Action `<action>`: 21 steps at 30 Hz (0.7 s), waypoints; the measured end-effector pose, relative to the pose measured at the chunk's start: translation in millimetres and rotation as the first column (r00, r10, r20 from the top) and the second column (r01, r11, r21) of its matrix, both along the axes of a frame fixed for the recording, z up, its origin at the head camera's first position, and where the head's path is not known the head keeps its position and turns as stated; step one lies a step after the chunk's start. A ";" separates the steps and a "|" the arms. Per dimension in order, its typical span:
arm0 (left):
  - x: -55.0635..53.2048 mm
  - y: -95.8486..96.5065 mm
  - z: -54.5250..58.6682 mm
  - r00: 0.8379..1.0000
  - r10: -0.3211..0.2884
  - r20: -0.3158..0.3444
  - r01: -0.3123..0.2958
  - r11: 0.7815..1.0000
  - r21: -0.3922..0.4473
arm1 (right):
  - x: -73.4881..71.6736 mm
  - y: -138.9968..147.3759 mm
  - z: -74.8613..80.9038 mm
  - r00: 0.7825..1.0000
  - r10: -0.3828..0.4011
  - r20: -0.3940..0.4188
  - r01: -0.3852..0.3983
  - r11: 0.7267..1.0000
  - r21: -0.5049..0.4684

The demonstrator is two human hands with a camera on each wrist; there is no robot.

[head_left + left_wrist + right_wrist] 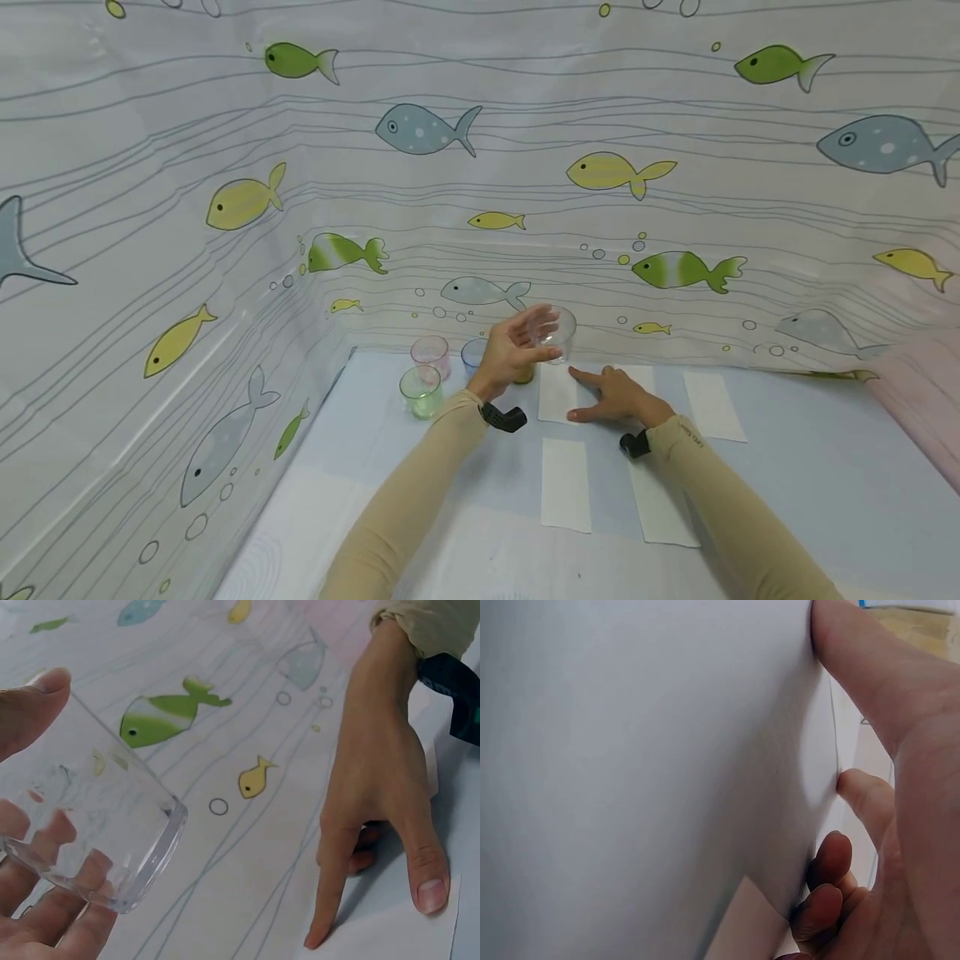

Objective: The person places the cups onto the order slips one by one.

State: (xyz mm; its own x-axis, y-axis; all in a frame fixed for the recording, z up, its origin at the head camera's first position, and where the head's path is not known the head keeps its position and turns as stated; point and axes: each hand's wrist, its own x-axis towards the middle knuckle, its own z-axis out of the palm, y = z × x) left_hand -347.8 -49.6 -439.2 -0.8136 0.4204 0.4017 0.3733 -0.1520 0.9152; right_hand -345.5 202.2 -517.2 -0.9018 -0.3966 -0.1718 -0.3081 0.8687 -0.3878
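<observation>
My left hand (504, 357) grips a clear cup (561, 329) above the far part of the table, and the left wrist view shows the cup tilted between thumb and fingers. To its right, my right hand (621, 393) touches a white paper strip (557, 402) with outstretched index finger and thumb. Its other fingers are curled under, as the right wrist view shows. Beside my left wrist stand a blue cup (471, 357) and an amber cup (523, 374), both partly hidden by the hand. Further left are a pink cup (431, 354) and a green cup (422, 393).
More white paper strips lie on the pale blue tabletop: one nearer me (566, 487), one partly under my right forearm (663, 508), and one to the right (714, 406). A fish-printed sheet (540, 250) walls the back and left side.
</observation>
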 end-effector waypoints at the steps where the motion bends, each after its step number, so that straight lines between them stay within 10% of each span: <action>1: -1.2 1.6 -1.3 1.000 -0.002 0.006 0.002 1.000 0.000 | -0.1 0.2 -0.8 1.000 0.002 -0.001 -0.002 1.000 0.004; 21: -6.4 21.7 -41.2 0.994 -0.022 0.110 0.033 0.995 -0.099 | -0.2 0.1 1.5 1.000 0.004 0.000 -0.004 1.000 0.014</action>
State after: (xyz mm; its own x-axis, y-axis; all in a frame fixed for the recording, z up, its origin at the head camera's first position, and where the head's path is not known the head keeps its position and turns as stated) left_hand -354.2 -27.8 -480.4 -0.8376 0.4768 0.2665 0.2680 -0.0663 0.9611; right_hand -345.7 202.4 -515.6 -0.9001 -0.3981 -0.1771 -0.3120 0.8726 -0.3758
